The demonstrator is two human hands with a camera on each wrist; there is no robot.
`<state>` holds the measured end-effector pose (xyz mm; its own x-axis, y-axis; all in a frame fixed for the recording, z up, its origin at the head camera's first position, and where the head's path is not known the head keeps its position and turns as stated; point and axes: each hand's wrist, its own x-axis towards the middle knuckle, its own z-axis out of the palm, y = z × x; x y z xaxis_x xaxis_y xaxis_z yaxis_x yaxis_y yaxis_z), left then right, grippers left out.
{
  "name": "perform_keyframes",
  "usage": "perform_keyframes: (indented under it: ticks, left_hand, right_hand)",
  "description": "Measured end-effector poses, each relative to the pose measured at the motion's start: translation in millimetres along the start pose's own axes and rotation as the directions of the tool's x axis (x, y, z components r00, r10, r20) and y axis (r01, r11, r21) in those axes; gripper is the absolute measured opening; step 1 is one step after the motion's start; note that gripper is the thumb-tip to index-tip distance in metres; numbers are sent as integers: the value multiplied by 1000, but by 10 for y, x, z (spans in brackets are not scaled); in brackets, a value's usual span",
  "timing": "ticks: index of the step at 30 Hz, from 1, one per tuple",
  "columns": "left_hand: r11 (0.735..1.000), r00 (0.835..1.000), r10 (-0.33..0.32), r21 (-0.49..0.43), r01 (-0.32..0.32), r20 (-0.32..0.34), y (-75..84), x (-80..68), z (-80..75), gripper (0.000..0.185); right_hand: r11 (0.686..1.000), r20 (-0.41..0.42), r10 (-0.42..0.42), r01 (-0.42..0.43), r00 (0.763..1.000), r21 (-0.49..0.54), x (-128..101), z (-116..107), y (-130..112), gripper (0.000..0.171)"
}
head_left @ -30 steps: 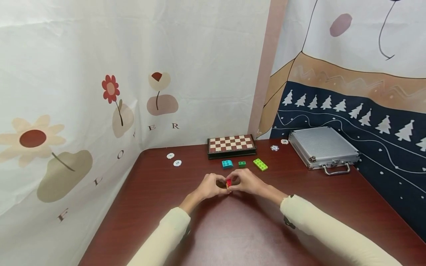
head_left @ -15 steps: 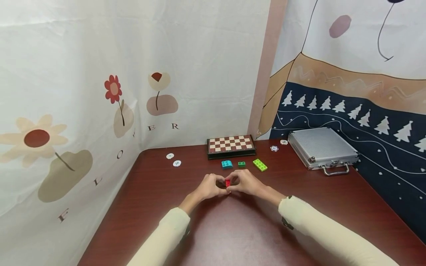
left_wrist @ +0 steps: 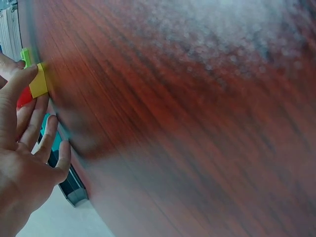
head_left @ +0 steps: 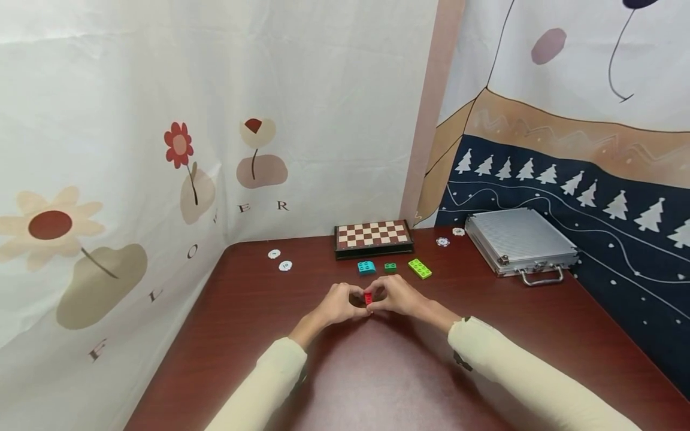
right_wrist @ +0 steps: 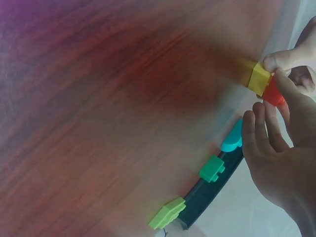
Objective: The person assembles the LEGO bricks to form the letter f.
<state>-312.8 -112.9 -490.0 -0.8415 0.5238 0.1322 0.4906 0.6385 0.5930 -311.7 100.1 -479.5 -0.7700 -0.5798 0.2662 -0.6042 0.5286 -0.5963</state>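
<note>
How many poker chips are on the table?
4: two white chips left of the chessboard, and two more chips between it and the metal case. Others may be hidden.

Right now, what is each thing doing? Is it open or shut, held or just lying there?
Red brick: held between both hands, joined to a yellow brick.
Left hand: pinching the bricks.
Right hand: pinching the bricks.
Chessboard box: folded shut, lying flat.
Silver case: closed, lying flat.
Blue brick, green brick, lime plate: loose on the table.

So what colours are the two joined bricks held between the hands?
One yellow brick and one red brick, seen best in the right wrist view.
</note>
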Motion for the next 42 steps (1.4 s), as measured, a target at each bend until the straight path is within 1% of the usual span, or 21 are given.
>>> perform_keyframes:
  ticks: [4,10,14,18,21,23,25,28,33,36,39,42]
  left_hand:
    - [1000,1000,-4,0,4,0,-11,-9,4,29]
    - [1000,1000,-17,-1,17,16,3,-7,8,29]
    - [1000,1000,-11,1,11,14,9,-14,7,29]
    - [1000,1000,-3,7,3,13,-1,-9,15,26]
    - [1000,1000,10,16,-10,10,-4,3,19,25]
    - [1000,1000,16,25,-16,13,-6,9,22,25]
    - [1000,1000,14,27,-15,19,-9,9,22,28]
    - [1000,1000,-6,22,6,30,-9,-1,19,32]
    - [999,999,-34,12,34,29,-15,-9,21,36]
    - [999,999,-39,1,39,28,-15,-7,22,38]
    - [999,999,-45,-17,45,31,-10,-6,19,39]
    - [998,998,-53,-31,55,36,-6,-2,16,41]
  right_hand:
    - [1000,-16,10,-10,1000,-11,-14,32,13,31]
    - [999,-58,-6,4,998,-41,-76,94,23,33]
    - [999,-53,-10,8,999,-48,-84,94,-3,35]
    - [997,-23,-36,35,999,-67,-72,59,-2,39]
    - [997,-12,-56,55,998,-49,-54,-13,-8,43]
    - [998,-17,-51,51,999,-46,-41,-77,-14,44]
    - [998,-22,-33,32,999,-52,-28,-147,-8,45]
    - [997,-26,4,-6,1000,-76,-16,-253,23,45]
    - [993,-60,57,-63,997,-104,-24,-454,161,44]
    - [983,-89,114,-126,989,-131,-53,-579,276,42]
    - [968,-104,185,-199,977,-150,-89,-682,399,41]
    - [955,-120,231,-248,966,-161,-121,-763,516,39]
